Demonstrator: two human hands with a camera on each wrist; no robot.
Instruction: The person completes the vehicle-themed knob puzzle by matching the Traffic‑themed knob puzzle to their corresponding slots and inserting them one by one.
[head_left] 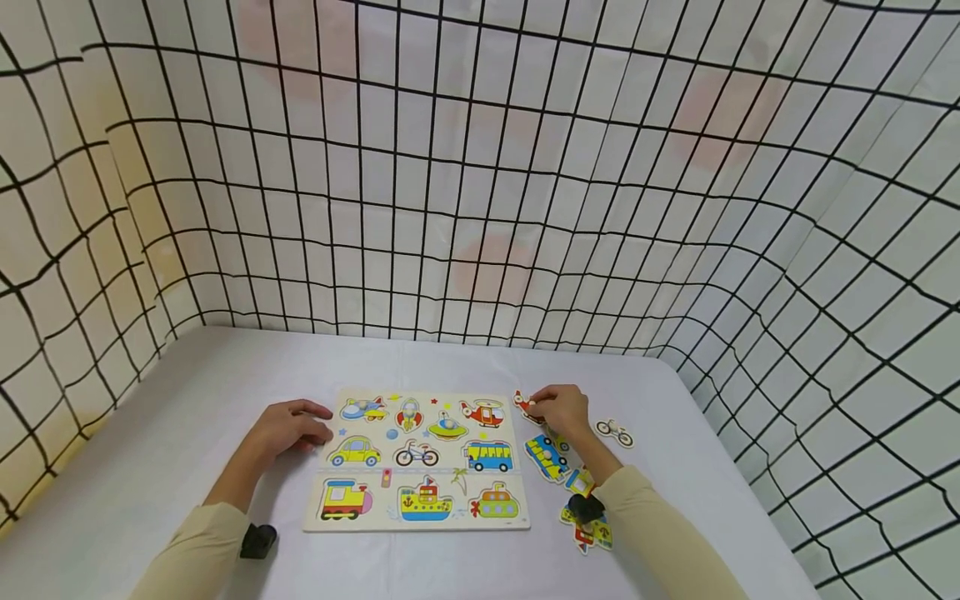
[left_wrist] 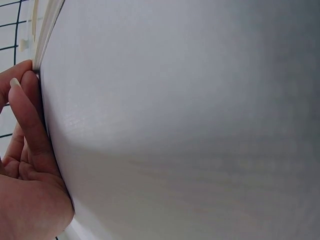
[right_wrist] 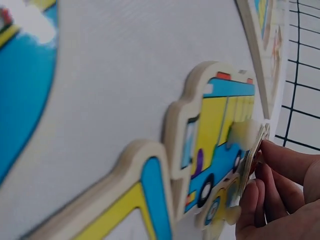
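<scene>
A wooden peg puzzle board (head_left: 386, 477) with vehicle pictures lies on the white table. Beside its left edge my left hand (head_left: 288, 431) rests on the tabletop with relaxed fingers, the fingertips at the board's edge in the left wrist view. Just off the board's upper right corner, my right hand (head_left: 564, 410) pinches a red helicopter piece (head_left: 522, 403) between thumb and fingers. In the right wrist view this piece shows edge-on, mostly hidden by the fingers. On the board, knobs stand on the plane (head_left: 363, 408), the rocket (head_left: 409, 415) and the flying saucer (head_left: 447, 425).
Right of the board lie a bus piece (head_left: 547, 458), partly over a yellow piece, and a bicycle piece (head_left: 614, 432). Several overlapping pieces, including a boat piece (head_left: 584, 536), lie under the right forearm. A black wire grid (head_left: 435, 208) stands around the table's back and sides.
</scene>
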